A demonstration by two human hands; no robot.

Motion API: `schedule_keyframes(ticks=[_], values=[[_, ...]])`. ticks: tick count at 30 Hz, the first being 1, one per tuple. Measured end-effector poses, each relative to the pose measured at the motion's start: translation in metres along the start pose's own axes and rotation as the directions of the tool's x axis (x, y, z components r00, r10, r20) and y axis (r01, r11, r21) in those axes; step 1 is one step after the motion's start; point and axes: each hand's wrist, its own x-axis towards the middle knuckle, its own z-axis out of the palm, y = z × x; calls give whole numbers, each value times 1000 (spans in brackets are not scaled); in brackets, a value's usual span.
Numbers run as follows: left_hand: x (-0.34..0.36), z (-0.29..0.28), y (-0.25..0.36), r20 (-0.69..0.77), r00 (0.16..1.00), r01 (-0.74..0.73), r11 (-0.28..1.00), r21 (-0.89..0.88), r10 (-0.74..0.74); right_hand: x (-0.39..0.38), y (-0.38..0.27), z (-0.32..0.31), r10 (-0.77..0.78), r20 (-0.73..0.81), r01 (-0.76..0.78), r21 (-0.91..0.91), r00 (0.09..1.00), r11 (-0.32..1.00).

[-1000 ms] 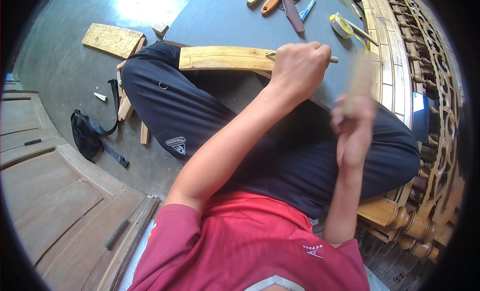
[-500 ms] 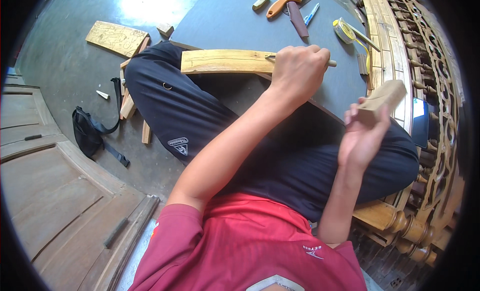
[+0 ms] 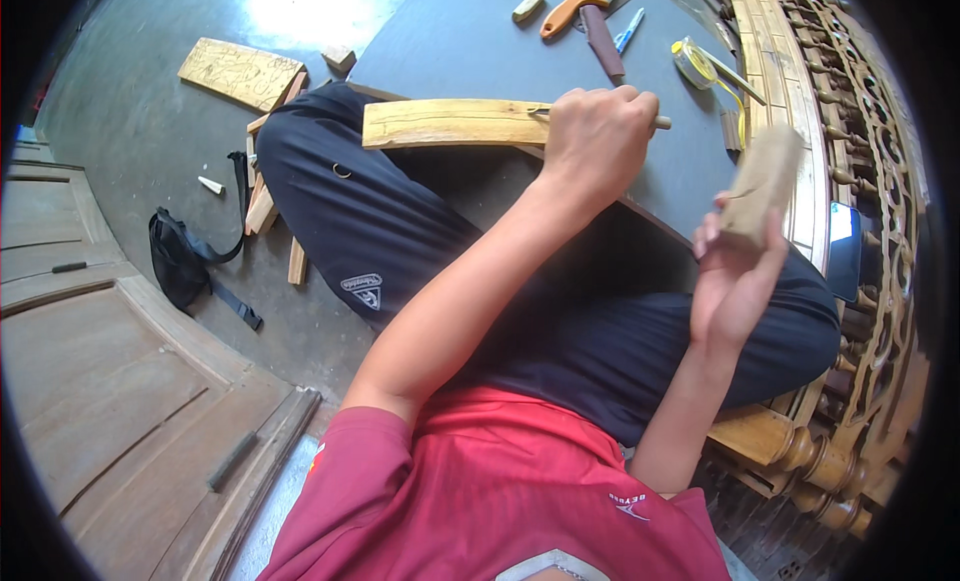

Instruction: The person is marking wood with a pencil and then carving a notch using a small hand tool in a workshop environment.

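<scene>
My left hand (image 3: 600, 139) is closed round a chisel (image 3: 662, 123); its handle end shows on the right and its dark metal tip on the left. That tip rests on a slightly curved, pale yellow wooden strip (image 3: 450, 123) lying crosswise before my lap. The strip's right end is hidden behind the left hand. Lower and to the right, my right hand (image 3: 735, 281) grips a thick wooden block (image 3: 762, 191), tilted upward and blurred by motion. The block is apart from the chisel.
A grey board (image 3: 460, 41) lies ahead, bearing an orange-handled brush (image 3: 568, 13), a blue pen (image 3: 630, 29) and a yellow tape measure (image 3: 692, 65). A carved wooden board (image 3: 240, 73) and a black bag (image 3: 178, 259) are on the left floor. Turned wooden railings (image 3: 860, 161) stand right.
The block in my right hand has swung to a more upright angle, and that hand has shifted slightly right. My left hand and the chisel stay in place on the strip.
</scene>
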Motion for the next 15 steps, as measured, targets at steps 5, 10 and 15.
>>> schedule_keyframes(ticks=[5,10,15], values=[[1,2,0,-47,998,39,999,10,-39,8,-5,2,-52,-79,54,22,996,998],[6,4,3,-91,990,107,994,18,-105,9,-10,-2,-57,-6,56,-93,998,994],[10,4,3,-134,978,160,987,2,-158,30,-11,0,-180,-57,178,-43,982,983]])
